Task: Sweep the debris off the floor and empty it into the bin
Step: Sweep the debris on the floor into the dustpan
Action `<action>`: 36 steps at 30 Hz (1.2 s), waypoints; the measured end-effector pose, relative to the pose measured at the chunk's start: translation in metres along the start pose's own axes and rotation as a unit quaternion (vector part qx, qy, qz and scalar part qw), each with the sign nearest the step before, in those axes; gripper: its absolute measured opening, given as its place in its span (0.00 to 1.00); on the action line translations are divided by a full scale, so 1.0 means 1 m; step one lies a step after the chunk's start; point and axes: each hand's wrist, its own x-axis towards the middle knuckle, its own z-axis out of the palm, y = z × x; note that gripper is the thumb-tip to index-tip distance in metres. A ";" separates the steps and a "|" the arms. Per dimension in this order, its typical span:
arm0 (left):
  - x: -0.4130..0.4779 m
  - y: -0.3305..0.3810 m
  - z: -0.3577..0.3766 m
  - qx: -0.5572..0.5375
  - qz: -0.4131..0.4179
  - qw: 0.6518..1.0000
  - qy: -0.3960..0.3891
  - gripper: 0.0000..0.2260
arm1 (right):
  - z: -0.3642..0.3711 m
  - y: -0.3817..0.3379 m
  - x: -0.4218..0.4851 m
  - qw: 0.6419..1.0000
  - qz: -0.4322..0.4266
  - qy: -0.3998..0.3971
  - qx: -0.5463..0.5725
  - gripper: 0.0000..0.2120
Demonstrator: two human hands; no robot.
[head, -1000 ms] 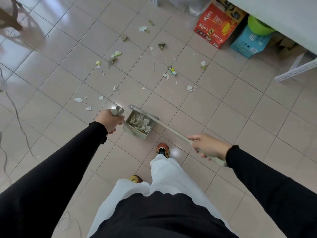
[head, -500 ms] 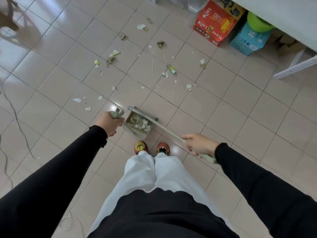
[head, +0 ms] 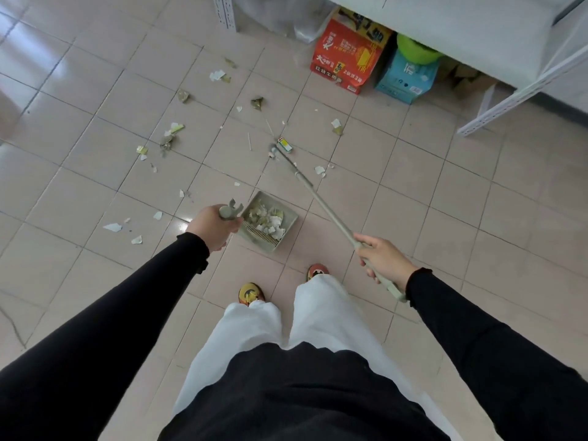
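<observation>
L hand [head: 211, 229] is curled tight round the stub handle of the dustpan [head: 286, 229]. The pan sits on the floor [head: 413, 218] just ahead of my feet at 12 o'clock, open side facing away, w/ a heap of scraps in it. R hand [head: 381, 261] is wrapped round the upper end of the broom [head: 321, 202]. Its head is out at approx 12–1 o'clock, right beside a small yellow-green packet [head: 284, 144]; can't tell if the bristles touch tile. Debris [head: 171, 133] lies scattered from 10 round to 1 o'clock, plus a few white bits at 9 near the pan. To do this stroke well, I reckon: set the head down beyond the packet and pull short and low toward the pan's lip. Keep the lip pressed flat so nothing slides under, and don't flick, since paper scraps are prob. light and will scatter. Shift the pan toward 10 for the left cluster and hold it level, as it's well loaded. Bin not in view. Writing: the red carton [head: 350, 55] at 1 o'clock has big Chinese characters, w/ a "2" and "3" near its base. The blue box [head: 405, 74] beside it has white print too small to read, and the packet's label is unreadable.
</observation>
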 end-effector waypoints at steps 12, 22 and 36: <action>0.053 0.120 0.094 -0.011 -0.013 1.000 0.010 0.07 | -0.189 -0.061 0.156 0.993 -0.024 0.088 -0.074 0.26; 0.081 0.190 0.165 -0.001 -0.048 0.998 0.028 0.07 | -0.290 -0.133 0.290 0.975 -0.017 0.047 -0.219 0.17; 0.076 0.207 0.185 -0.022 -0.075 0.996 0.046 0.07 | -0.288 0.005 0.087 0.984 0.032 -0.103 -0.145 0.25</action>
